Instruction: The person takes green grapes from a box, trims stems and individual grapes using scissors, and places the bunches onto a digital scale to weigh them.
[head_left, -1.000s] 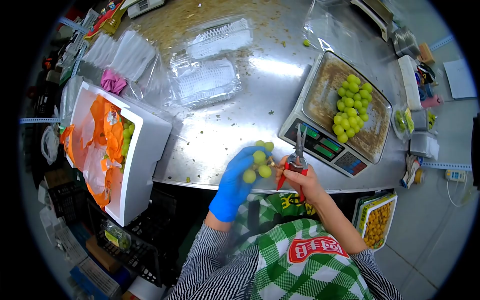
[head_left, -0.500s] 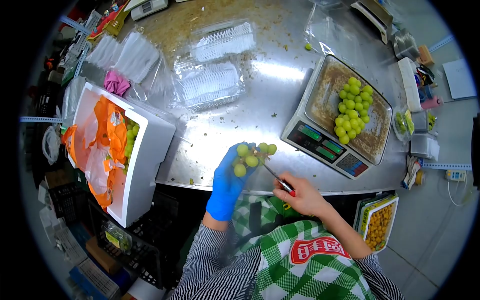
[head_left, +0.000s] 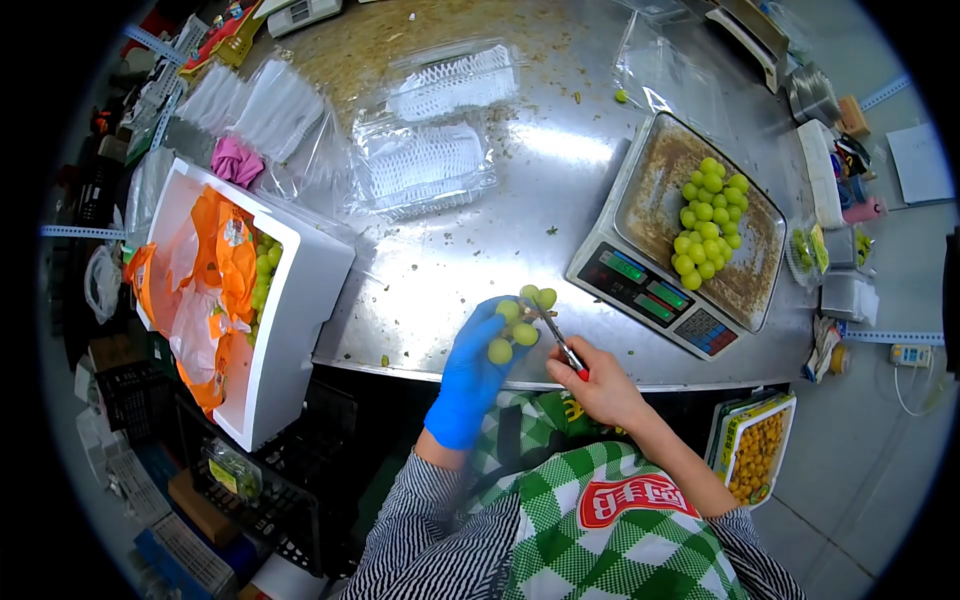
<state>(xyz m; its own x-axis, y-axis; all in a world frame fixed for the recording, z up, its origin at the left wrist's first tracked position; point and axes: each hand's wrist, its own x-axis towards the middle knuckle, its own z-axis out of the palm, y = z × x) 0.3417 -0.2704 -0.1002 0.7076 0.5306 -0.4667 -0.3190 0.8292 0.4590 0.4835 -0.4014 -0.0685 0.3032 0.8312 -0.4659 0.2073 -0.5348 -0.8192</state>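
Observation:
In a blue glove, my left hand [head_left: 472, 365] holds a small cluster of green grapes [head_left: 523, 334] above the front edge of the metal table. My bare right hand [head_left: 601, 386] is closed around red-handled snips [head_left: 569, 356], whose slim blades reach in among the grape stems. Whether the blades are open or closed is hard to make out. To the right, a larger bunch of green grapes [head_left: 712, 222] lies on the pan of a digital scale [head_left: 655, 285].
At the left stands a white foam box [head_left: 300, 290] with orange wrapping and more grapes. Clear plastic trays with white netting [head_left: 420, 165] lie on the table [head_left: 470, 260]. A crate of small orange fruit [head_left: 758, 455] sits below, at the right.
My left hand has moved slightly right with the small grape cluster and turned it. The snips now point more steeply upward, their blades further in at the stems.

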